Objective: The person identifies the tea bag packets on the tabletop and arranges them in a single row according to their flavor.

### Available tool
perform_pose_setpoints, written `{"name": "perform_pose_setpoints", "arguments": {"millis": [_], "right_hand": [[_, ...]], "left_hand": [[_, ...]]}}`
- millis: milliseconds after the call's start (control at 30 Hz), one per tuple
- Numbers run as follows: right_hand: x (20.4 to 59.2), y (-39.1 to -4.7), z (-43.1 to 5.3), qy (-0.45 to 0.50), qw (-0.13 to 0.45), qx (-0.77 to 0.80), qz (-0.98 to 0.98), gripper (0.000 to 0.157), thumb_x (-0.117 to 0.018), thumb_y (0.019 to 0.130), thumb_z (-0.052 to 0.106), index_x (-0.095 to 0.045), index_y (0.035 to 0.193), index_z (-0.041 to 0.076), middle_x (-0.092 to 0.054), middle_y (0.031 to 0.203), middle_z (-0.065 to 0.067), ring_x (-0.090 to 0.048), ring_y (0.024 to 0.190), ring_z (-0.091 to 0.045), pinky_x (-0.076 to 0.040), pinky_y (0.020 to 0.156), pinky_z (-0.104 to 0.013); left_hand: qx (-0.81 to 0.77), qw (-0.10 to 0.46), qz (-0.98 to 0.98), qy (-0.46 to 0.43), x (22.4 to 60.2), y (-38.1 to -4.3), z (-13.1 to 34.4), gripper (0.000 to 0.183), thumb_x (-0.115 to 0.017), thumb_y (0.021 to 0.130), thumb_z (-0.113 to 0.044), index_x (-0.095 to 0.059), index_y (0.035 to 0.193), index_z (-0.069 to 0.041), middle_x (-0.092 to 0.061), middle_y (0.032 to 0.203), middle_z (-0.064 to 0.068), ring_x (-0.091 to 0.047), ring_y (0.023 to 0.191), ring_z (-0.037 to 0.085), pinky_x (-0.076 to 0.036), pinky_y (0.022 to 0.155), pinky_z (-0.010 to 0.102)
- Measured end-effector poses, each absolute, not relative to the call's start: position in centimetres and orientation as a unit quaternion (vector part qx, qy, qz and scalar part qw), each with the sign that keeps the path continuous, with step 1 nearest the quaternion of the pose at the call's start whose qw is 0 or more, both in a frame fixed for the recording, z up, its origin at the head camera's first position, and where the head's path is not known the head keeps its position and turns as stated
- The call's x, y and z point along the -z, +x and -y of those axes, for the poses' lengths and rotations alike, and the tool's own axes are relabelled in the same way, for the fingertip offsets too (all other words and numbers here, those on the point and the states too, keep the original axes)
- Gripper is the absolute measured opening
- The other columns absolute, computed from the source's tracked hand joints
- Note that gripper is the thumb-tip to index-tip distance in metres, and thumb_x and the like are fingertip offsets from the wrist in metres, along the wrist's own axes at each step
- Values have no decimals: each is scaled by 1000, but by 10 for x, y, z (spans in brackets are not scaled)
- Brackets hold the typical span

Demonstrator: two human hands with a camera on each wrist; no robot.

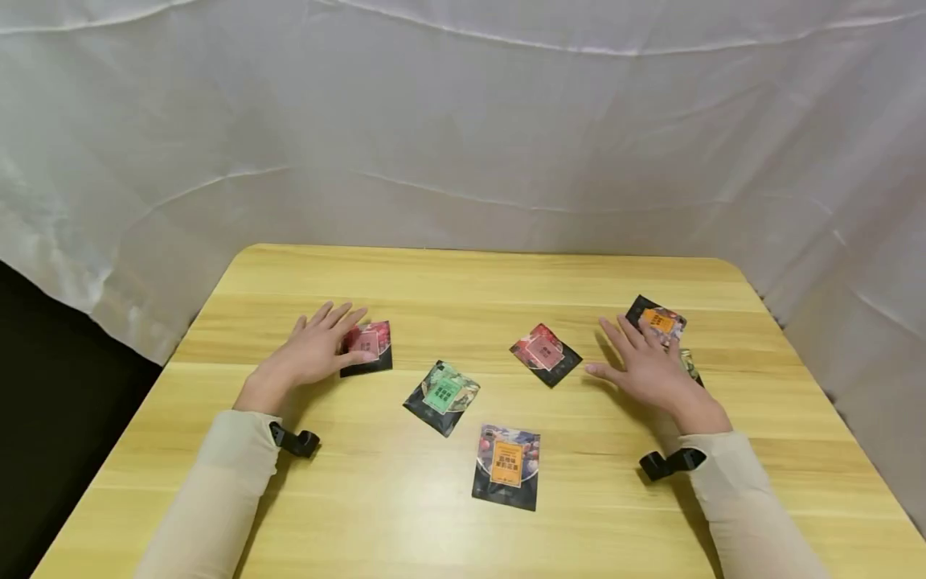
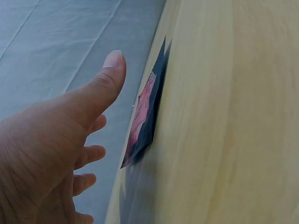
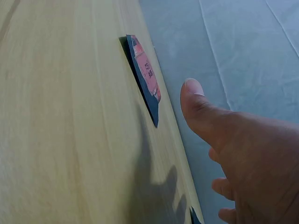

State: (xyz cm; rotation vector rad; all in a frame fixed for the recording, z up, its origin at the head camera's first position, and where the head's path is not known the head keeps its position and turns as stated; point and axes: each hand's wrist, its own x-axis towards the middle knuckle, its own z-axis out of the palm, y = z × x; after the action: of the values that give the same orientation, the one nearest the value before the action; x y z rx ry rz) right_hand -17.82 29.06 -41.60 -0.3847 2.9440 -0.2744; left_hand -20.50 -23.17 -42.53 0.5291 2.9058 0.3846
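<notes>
My left hand [image 1: 311, 354], fingers spread, hovers at the left edge of a red-and-black sachet [image 1: 378, 342] and covers part of it. The left wrist view shows a gap between the thumb and that sachet [image 2: 142, 114]. On the other side my right hand [image 1: 651, 370] spreads its fingers over an orange-labelled sachet [image 1: 658, 320] and a sachet with a yellowish-green edge [image 1: 690, 366], mostly hidden beneath the hand. Another red sachet [image 1: 546, 354] lies just left of the right thumb; in the right wrist view this sachet [image 3: 145, 77] is apart from the hand.
A green-labelled sachet [image 1: 441, 396] and an orange-labelled one [image 1: 506, 466] lie flat near the middle of the wooden table [image 1: 347, 498]. Pale cloth [image 1: 463, 137] hangs behind the table's far edge. Both wrists carry a small black camera band.
</notes>
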Motion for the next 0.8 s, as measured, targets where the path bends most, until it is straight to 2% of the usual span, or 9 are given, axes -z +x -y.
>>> {"name": "perform_pose_setpoints", "arguments": {"millis": [333,567,800], "right_hand": [[419,-182,-291,-163,66,129,-976,89,-48,94,64,-17,158,10,-14,158,-27,-9,141,-53,-10,108,-72],[419,-187,-285,-203,39,166,-964,80,-53,95,58,-29,155,10,-25,156,-23,-22,140,-48,-24,107,-68],[422,-193,-272,-239,40,193,-951,75,-55,94,58,-39,152,13,-36,152,-17,-32,139,-41,-27,109,-62]], "left_hand": [[-140,77,-966,203,421,-206,235,86,-60,93,-54,-23,157,-12,-18,159,22,-10,144,46,-11,114,64],[-155,75,-961,217,420,-207,235,87,-61,91,-57,-25,157,-13,-23,158,21,-16,144,44,-18,114,59],[-148,72,-961,221,424,-205,234,88,-63,88,-61,-31,155,-13,-31,154,20,-25,141,43,-25,112,59]]}}
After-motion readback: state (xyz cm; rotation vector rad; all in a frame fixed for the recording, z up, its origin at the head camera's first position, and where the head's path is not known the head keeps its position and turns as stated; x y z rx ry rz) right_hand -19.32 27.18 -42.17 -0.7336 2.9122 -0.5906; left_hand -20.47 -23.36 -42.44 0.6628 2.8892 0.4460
